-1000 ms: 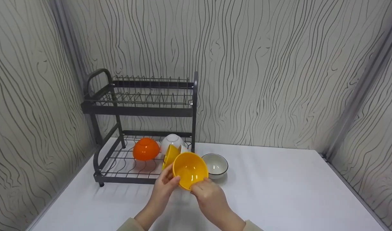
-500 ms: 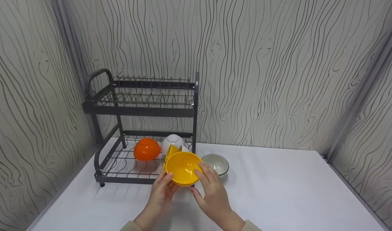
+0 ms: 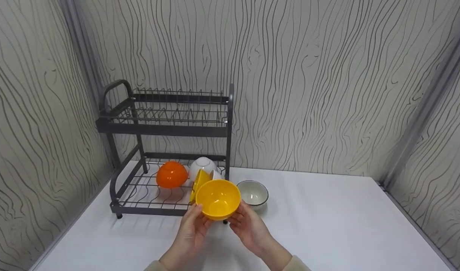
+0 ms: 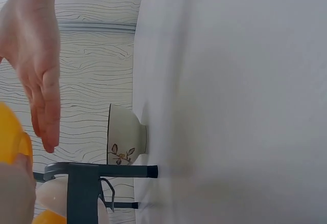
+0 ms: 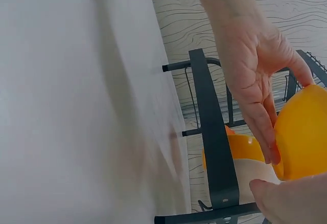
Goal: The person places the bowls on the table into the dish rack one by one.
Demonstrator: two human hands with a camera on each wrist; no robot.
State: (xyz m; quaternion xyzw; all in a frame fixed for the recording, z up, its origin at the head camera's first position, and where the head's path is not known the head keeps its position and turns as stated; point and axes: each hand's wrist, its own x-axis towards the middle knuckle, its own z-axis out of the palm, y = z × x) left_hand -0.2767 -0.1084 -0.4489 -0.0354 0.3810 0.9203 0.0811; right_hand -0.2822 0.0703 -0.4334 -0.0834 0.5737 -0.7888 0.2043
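Observation:
A yellow bowl [image 3: 218,197] is held up in front of the rack, tilted so its inside faces me. My left hand [image 3: 192,227] grips its left side, thumb at the rim and fingers beneath. On the right side, my right hand [image 3: 251,227] holds it with the thumb near the rim; the left wrist view shows that hand's fingers [image 4: 50,101] fairly straight under the bowl. Behind it, a second yellow bowl [image 3: 200,182] leans on edge in the rack, partly hidden. An orange bowl [image 3: 172,175] and a white bowl [image 3: 202,167] sit upside down there too.
The dark two-tier dish rack [image 3: 162,130] stands at the left of the white table [image 3: 327,226]. Right of it sits an upright ceramic bowl [image 3: 255,192] with a dark rim and a brown leaf pattern. Patterned wall panels [image 3: 308,86] enclose the table.
My right hand has shifted from the bowl's front rim to its right side, turning palm-inward with fingers lower. The bowl's opening has turned and it sits slightly left of before.

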